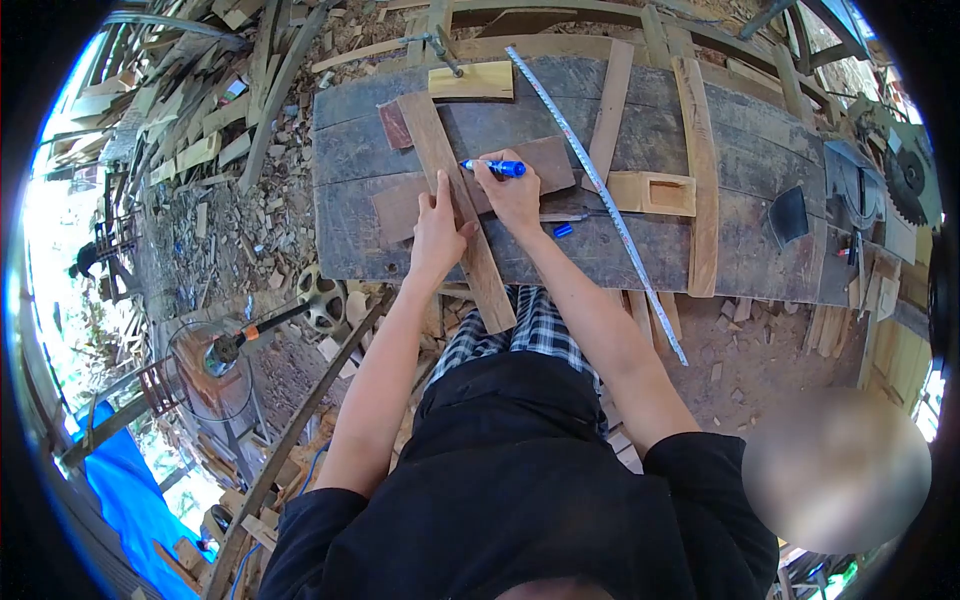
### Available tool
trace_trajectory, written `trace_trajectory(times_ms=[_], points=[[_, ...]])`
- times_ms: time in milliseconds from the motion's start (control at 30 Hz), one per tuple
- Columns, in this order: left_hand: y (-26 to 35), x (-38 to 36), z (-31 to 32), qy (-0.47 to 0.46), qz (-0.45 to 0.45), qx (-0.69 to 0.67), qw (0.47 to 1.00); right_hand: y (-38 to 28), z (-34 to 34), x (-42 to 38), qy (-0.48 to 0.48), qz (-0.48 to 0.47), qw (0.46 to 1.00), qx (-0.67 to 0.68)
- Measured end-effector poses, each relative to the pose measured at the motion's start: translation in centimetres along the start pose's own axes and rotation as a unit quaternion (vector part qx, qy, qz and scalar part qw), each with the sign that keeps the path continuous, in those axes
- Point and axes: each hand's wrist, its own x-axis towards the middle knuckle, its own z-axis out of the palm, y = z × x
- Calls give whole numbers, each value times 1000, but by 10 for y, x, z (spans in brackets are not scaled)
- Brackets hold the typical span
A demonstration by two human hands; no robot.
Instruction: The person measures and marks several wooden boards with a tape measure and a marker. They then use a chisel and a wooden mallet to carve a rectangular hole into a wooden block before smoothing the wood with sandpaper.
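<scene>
My right hand grips a blue marker, its tip at the right edge of a long wooden plank. With fingers stretched along that plank, my left hand presses it from above. The plank lies slantwise across a wider brown board, and its near end juts past the bench edge toward my legs. A blue marker cap rests on the bench, close to a thin tool partly hidden by my right wrist.
A white measuring tape stretches diagonally over the dark workbench. To its right are a block with a rectangular hole and a long plank. A circular saw blade stands far right. Wood scraps litter the ground.
</scene>
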Motion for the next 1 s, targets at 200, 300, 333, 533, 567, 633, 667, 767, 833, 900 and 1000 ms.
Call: trace_trajectory(times_ms=[200, 300, 333, 533, 567, 633, 667, 767, 833, 900, 1000], points=[[0, 0, 0, 2, 7, 9, 1000, 7, 5, 4, 2, 14, 1000, -5], [0, 0, 0, 2, 11, 7, 1000, 8, 6, 5, -5, 18, 1000, -15], [1, 0, 0, 3, 10, 6, 1000, 9, 6, 6, -5, 18, 1000, -15], [-2, 1, 2, 7, 16, 1, 1000, 12, 3, 6, -19, 8, 1000, -7], [-3, 1, 2, 5, 16, 2, 1000, 9, 0, 4, -23, 0, 999, -25], [-2, 1, 2, 5, 16, 8, 1000, 5, -4, 1, -27, -7, 999, -42], [-2, 1, 1, 5, 16, 14, 1000, 2, -6, -1, -33, -2, 998, -51], [-1, 1, 1, 9, 18, 17, 1000, 5, -9, -6, -39, 14, 998, -53], [-2, 1, 1, 4, 17, 12, 1000, 7, -11, -9, -40, 24, 998, -46], [-2, 1, 1, -1, 17, 7, 1000, 9, -15, -13, -47, 24, 998, -45], [-1, 0, 0, -4, 10, 7, 1000, 14, -18, -18, -51, 34, 998, -32]])
